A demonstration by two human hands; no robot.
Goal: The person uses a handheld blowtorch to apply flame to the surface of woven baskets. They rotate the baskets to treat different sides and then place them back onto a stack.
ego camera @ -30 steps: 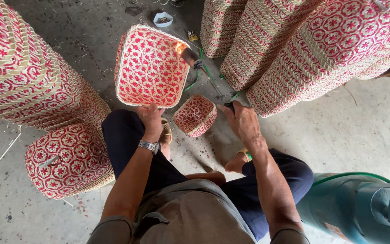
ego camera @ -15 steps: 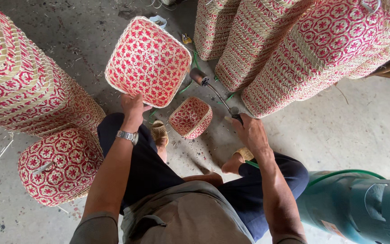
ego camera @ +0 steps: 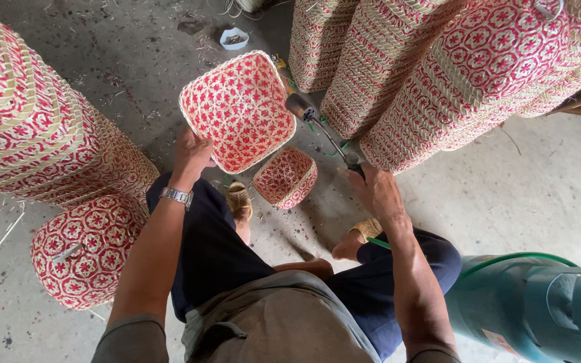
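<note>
Seen from above, seated on a grey concrete floor, rough and stained, w/ bits of straw and dust scattered about. Left hand closed on the near-left rim of a square woven tray, red-and-cream star pattern, held up off the floor and tilted, open side toward the camera; thumb on the rim, fingers hidden behind, metal wristwatch at the wrist. Right hand wrapped around the grip of a slim torch tool, nozzle end just right of the tray's edge, nearly touching; contact cannot be told. Thin green hose below that hand.

Directly below the tray, on the floor: a smaller woven basket, same pattern, between two woven sandals, feet drawn in, dark trousers. Left of the tray: tall stack of matching baskets, w/ a round-cornered one lying beneath it. Right of and behind the tray: several leaning stacks. Above the tray, farther off: small white dish on the floor. Far lower right of the tray: teal gas cylinder.
</note>
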